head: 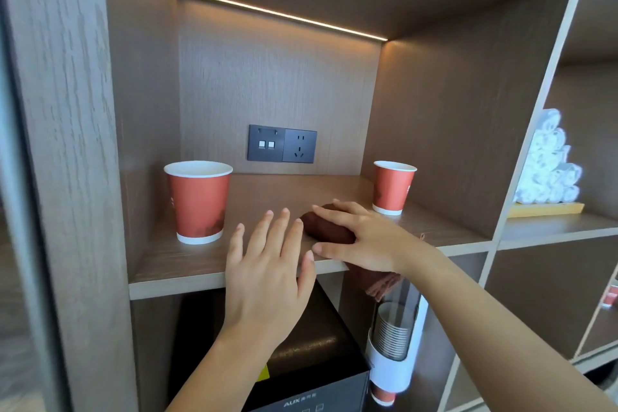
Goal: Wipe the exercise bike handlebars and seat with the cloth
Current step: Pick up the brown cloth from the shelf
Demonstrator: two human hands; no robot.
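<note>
Grabbing the cloth (326, 227) off the shelf (187, 281) before I go do the bike. My right hand (364, 237) is laid flat over the top of it, fingers spread and pretty much straight, thumb stretched along the near side by the shelf edge. So I'm pressing on it, not properly wrapped round it yet. It's bunched into a dark brown lump under my palm, and one end flops over the shelf edge below my wrist, which I guess is why I've pinned it from above: to keep it from sliding off.

My left hand (267, 264) hovers just beside the cloth, fingers straight and fanned, holding nothing. Looks ready to help scoop it up.

There's a red paper cup (199, 201) out past my left fingertips and another red cup (393, 187) just beyond my right knuckles, so I'd rather lift than drag.

What I can't see: the exercise bike, handlebars and seat are nowhere in shot. Most of the cloth is buried under my hand, so I can't say how it's folded or if it's damp. The black box (311, 361) below my left wrist is cut off at the bottom.
</note>
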